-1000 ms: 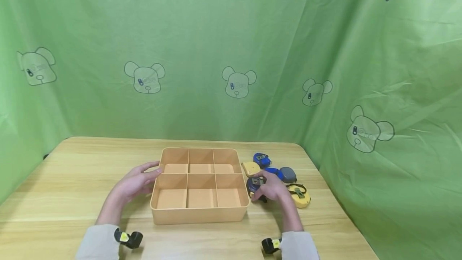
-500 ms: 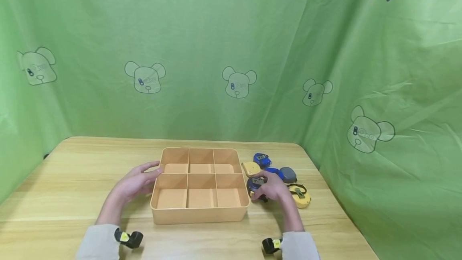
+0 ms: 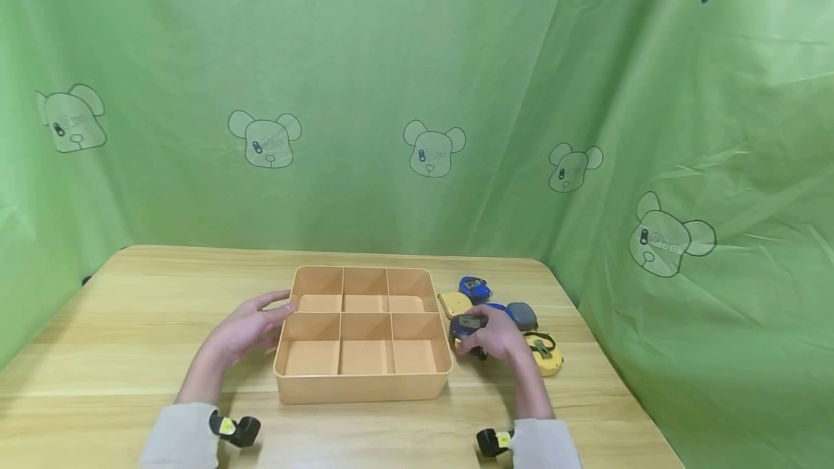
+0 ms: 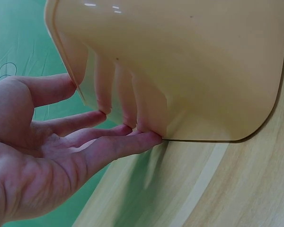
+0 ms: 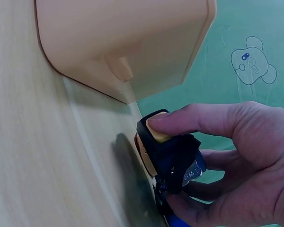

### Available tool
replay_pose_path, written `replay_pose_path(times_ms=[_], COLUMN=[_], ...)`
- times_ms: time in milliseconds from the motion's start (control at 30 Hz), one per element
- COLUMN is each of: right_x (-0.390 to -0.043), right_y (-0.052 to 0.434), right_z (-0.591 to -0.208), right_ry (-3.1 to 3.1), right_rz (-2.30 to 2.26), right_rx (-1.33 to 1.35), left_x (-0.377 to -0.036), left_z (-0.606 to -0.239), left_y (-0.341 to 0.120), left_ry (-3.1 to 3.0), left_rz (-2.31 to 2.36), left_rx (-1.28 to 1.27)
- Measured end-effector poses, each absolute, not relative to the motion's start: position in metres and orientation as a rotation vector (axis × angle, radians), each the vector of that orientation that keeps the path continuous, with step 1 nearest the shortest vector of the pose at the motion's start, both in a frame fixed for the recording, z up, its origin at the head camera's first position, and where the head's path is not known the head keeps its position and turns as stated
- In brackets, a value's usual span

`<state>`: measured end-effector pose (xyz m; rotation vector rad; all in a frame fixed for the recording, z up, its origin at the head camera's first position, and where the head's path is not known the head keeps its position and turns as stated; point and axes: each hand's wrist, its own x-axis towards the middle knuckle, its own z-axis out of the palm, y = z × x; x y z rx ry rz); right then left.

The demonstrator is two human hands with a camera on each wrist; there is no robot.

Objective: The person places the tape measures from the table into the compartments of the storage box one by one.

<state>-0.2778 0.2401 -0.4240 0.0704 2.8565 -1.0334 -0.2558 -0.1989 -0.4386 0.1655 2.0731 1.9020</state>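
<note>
In the head view, my right hand [image 3: 498, 335] grips a dark blue tape measure [image 3: 460, 327] just right of a tan six-section box [image 3: 361, 388]. The right wrist view has this tape measure [image 5: 173, 158] between thumb and fingers, the thumb on its yellow part. A shadow lies on the table beside it. My left hand [image 3: 244, 328] is at the box's left side. Up close, its fingertips [image 4: 149, 138] touch the wall of the box [image 4: 194, 71], with the thumb at the rim. No objects show in the box's compartments.
Behind and right of my right hand lie a yellow tape measure [image 3: 455, 304], a blue one [image 3: 474, 288], a grey-and-blue one [image 3: 521, 315] and a yellow one with a black strap [image 3: 547, 360]. A green curtain [image 3: 352, 201] hangs behind the wooden table [image 3: 85, 353].
My right hand and the dark blue tape measure have shifted slightly, with the tape measure a little higher in the view. The left hand still rests against the box.
</note>
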Motion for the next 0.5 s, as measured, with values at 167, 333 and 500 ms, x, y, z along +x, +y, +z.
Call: replay_pose_path(times_ms=[167,333,500], right_x=[-0.278,-0.2787,-0.2787], right_y=[0.2399,0.2395,0.2389], right_z=[-0.4215,-0.4186,-0.4174], right_ry=[2.858,2.873,2.894], right_rz=[-1.053,-1.057,-1.041], right_rx=[0.087,0.095,0.089], left_x=[-0.2562,-0.2567,-0.2569], left_z=[-0.4391,-0.4388,-0.4383], left_y=[-0.1987,-0.199,-0.1999], left_ry=[2.074,2.079,2.083], left_rz=[1.902,1.9,1.887], left_rx=[0.168,0.162,0.165])
